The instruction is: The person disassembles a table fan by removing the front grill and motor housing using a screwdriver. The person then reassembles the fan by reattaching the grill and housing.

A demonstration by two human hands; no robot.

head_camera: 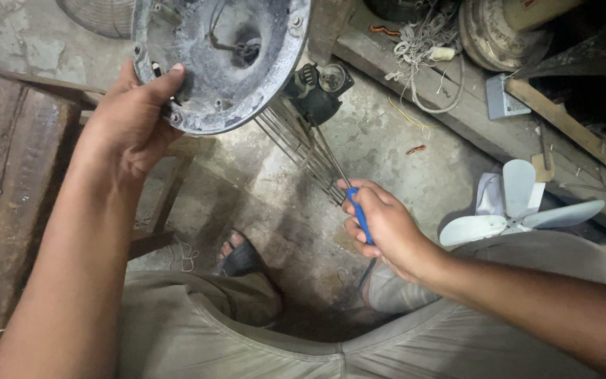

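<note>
My left hand (131, 119) grips the rim of a round grey metal fan base (219, 63), turned so its dirty hollow underside faces me, with a wire and a hole at its centre. My right hand (384, 224) is closed around a blue-handled screwdriver (360, 214), whose thin metal shaft points up towards the base. A bundle of thin metal rods (303, 151) and a black motor part (317, 88) lie just under the base.
A white fan blade (520, 207) lies on the concrete floor at right. A wooden plank (457, 112) carries tangled white cord (422, 42) and a small grey box (503, 98). A rusty brown metal piece (22, 182) stands at left. My sandalled foot (240, 256) rests below.
</note>
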